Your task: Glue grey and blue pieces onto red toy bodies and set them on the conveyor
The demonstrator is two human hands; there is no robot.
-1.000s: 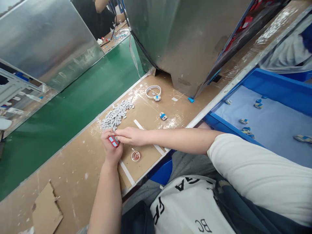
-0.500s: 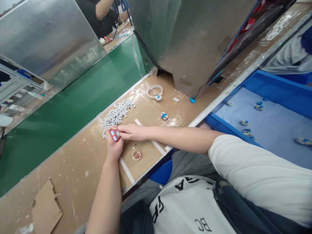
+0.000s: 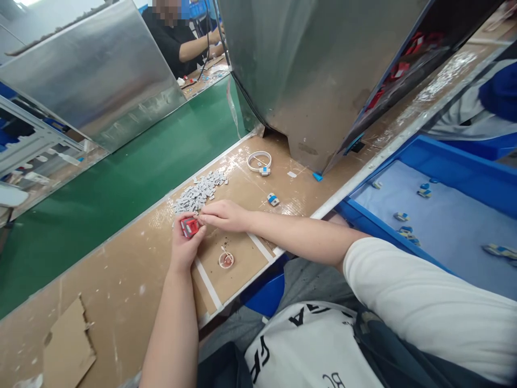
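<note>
My left hand (image 3: 183,249) holds a small red block with grey inserts (image 3: 189,227) just above the brown bench top (image 3: 133,280). My right hand (image 3: 224,215) reaches across from the right, its fingertips pinched against the block's upper right edge. A heap of several small grey chips (image 3: 197,194) lies just beyond both hands, near the bench's far edge. A small coiled white ring (image 3: 226,260) rests on the bench below my right hand.
A green conveyor belt (image 3: 121,183) runs beyond the bench. A white cable coil (image 3: 259,161) and a blue-white part (image 3: 273,200) lie farther right. A metal housing (image 3: 307,70) stands behind them. A blue tray (image 3: 444,210) with several parts sits right. Cardboard scrap (image 3: 67,347) lies left. Another person (image 3: 181,37) works across the belt.
Both hands stayed together on the red block. The block turned slightly in my left hand. The view tilted, shifting everything a little lower and right in the picture.
</note>
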